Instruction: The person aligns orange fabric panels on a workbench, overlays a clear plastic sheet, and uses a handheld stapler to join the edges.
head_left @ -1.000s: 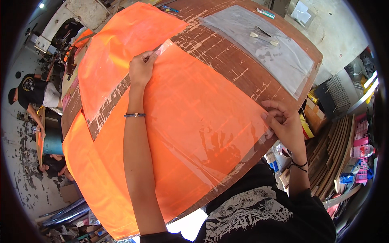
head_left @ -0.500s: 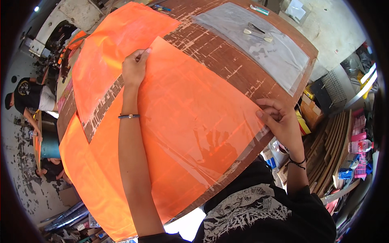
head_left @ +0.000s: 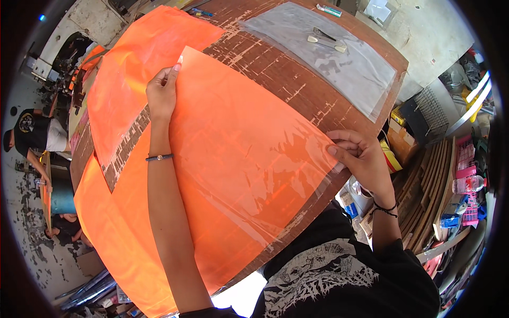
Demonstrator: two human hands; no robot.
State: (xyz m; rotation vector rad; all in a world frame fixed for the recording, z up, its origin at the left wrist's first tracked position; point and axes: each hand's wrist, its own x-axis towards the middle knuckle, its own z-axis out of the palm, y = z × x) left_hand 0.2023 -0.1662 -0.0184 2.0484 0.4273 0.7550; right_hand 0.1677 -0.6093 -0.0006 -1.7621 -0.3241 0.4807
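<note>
A bright orange fabric sheet (head_left: 132, 222) spreads across the table, and a clear plastic sheet (head_left: 254, 159) with shiny reflections lies over its right part. At the far corner, my left hand (head_left: 163, 93) pinches the plastic's edge between thumb and fingers. My right hand (head_left: 363, 159) grips the right corner of the clear plastic, thumb on top and fingers curled. My left forearm crosses over the orange fabric. Beyond it lies another orange piece (head_left: 143, 58), creased and partly glossy.
The scratched brown tabletop (head_left: 275, 74) carries a stack of grey clear plastic sheets (head_left: 318, 53) with a pale-handled tool (head_left: 326, 43) on it. Stacked curved boards (head_left: 429, 196) stand at right, near a wire basket (head_left: 430, 110). Another person (head_left: 37, 130) stands at far left.
My left hand has slid slightly outward along the far corner, its fingertips still pinched. My right hand keeps its grip. The whole view has shifted a little to the left.
</note>
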